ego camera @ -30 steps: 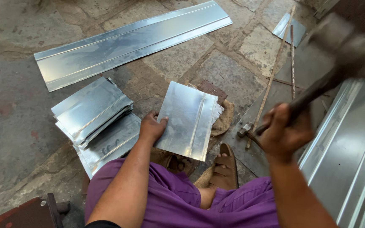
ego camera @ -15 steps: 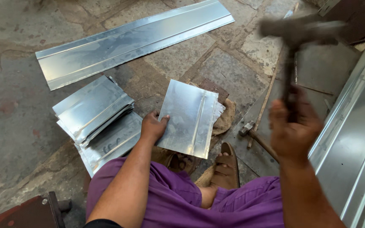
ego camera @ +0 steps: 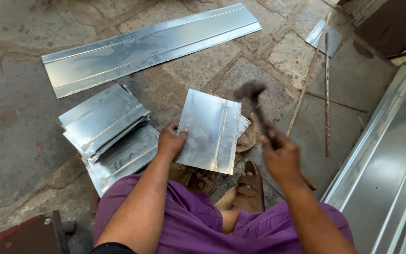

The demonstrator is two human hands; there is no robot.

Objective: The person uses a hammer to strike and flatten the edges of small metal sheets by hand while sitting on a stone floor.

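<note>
My left hand (ego camera: 170, 141) pinches the left edge of a square metal sheet (ego camera: 210, 129), thumb on top and fingers tucked beneath, clamped on it. The sheet lies tilted over a worn block (ego camera: 247, 136) on the stone floor (ego camera: 19, 117), just ahead of my knees, with a raised seam running down its right part. My right hand (ego camera: 280, 157) is wrapped tight round the handle of a hammer (ego camera: 257, 106). The hammer head is blurred and hangs over the top right corner of the sheet, near the seam; I cannot tell whether it touches the metal.

To the left of the sheet sits a stack of folded metal pieces (ego camera: 109, 129), fanned out and overlapping, close beside my left forearm. Farther out on the floor lies a long metal strip (ego camera: 151, 47) with a crease along its length, running slantwise from left to upper right. Off to the right, a thin wooden stick (ego camera: 308, 73) and a rusty rod (ego camera: 326, 94) lie near each other, with a small metal offcut (ego camera: 323, 37) at their far ends. A large ribbed metal panel (ego camera: 386, 178) fills the right edge of the floor. My sandalled foot (ego camera: 247, 190) shows between my purple-clad legs (ego camera: 189, 226), under the near edge of the sheet.
</note>
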